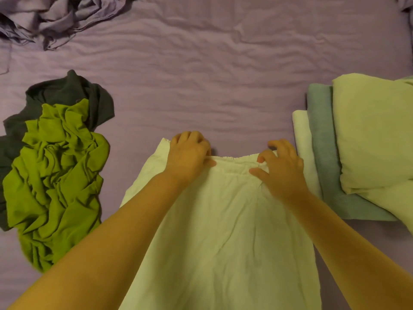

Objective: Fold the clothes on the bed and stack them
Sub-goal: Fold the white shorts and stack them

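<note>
At lower centre of the frame, a pale cream garment with a gathered elastic waistband [223, 220] is lying spread on the purple bedsheet [223, 74]. The left hand [188, 156] and right hand [280, 166] are pinching that waistband, fingers curled.

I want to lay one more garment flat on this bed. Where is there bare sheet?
The bare purple sheet beyond the white garment is free, between the green garment and the folded stack. The left side and right edge are crowded; both hands occupy the waistband.
</note>
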Demonstrator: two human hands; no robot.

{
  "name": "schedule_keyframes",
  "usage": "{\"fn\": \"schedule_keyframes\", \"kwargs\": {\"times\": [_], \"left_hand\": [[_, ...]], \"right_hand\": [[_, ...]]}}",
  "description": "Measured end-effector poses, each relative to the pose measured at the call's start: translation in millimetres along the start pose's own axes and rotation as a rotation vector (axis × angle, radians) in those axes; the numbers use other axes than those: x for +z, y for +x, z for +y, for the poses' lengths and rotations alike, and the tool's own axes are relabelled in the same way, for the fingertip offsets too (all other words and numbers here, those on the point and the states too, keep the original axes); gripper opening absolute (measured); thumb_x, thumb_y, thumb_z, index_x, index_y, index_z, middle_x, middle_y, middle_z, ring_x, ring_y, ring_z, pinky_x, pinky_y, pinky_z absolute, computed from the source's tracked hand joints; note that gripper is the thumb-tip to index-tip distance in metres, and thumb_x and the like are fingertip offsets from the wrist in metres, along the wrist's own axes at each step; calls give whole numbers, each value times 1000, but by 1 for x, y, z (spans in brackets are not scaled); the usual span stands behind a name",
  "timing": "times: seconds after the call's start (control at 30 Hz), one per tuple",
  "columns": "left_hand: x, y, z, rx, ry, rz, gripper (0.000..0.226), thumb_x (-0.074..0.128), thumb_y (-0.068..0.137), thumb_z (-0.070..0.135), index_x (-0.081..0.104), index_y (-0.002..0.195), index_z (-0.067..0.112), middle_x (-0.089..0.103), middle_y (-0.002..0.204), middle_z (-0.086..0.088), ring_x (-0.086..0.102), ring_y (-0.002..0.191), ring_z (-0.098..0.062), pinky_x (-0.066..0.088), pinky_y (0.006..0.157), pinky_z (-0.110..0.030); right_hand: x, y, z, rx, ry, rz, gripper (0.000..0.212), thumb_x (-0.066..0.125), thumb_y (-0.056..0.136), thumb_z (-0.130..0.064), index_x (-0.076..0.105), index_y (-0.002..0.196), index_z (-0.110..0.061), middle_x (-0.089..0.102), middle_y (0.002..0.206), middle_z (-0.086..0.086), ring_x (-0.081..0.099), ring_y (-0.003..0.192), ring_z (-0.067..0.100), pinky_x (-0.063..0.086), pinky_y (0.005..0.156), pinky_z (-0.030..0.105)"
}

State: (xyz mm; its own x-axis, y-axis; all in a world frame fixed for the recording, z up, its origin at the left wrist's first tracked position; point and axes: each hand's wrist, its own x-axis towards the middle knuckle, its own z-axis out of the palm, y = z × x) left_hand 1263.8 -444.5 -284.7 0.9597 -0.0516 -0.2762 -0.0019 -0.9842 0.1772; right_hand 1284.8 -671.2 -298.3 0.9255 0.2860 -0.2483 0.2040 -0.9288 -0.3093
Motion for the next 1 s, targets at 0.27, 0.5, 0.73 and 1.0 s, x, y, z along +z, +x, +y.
{"fn": "schedule_keyframes", "kwargs": {"times": [0.27, 0.5, 0.73, 1.0], "left_hand": [[47, -64, -19, -329, 59, 16, 70, 26, 97, 58, 8, 153, 19, -3, 159, -17, -3, 146, -37, 4, 116, -57], [86, -160, -8, -114, 43, 23, 63, 26, 96, 55, 22, 151, 25, 10, 159, -11, 6, 146, -37, 13, 109, -65], [78, -159, -56, -210, 86, -19, 76, 20, 89, 71, 13, 152, 28, 2, 160, -4, 4, 145, -40, 10, 109, -66], [58, -215, -60, -639, -205, 9, 84, 52, 91, 48, 5, 152, 15, 26, 151, -15, 30, 134, -34, 37, 101, -46]], "right_hand": [[40, -57, -3, -157, -332, 46, 66, 23, 93, -56, 33, 145, -16, 28, 150, 24, 25, 139, 43, 24, 108, 63], [80, -144, -33, -373, -322, -112, 65, 24, 92, -65, 36, 145, -29, 29, 152, 15, 22, 142, 37, 20, 108, 65], [75, -112, -22, -321, -374, -102, 70, 23, 90, -68, 32, 146, -28, 24, 155, 9, 20, 143, 33, 10, 110, 66], [95, -226, -49, -236, -248, -215, 62, 17, 96, -59, 31, 146, -25, 25, 153, 15, 29, 139, 38, 24, 107, 61]]}}
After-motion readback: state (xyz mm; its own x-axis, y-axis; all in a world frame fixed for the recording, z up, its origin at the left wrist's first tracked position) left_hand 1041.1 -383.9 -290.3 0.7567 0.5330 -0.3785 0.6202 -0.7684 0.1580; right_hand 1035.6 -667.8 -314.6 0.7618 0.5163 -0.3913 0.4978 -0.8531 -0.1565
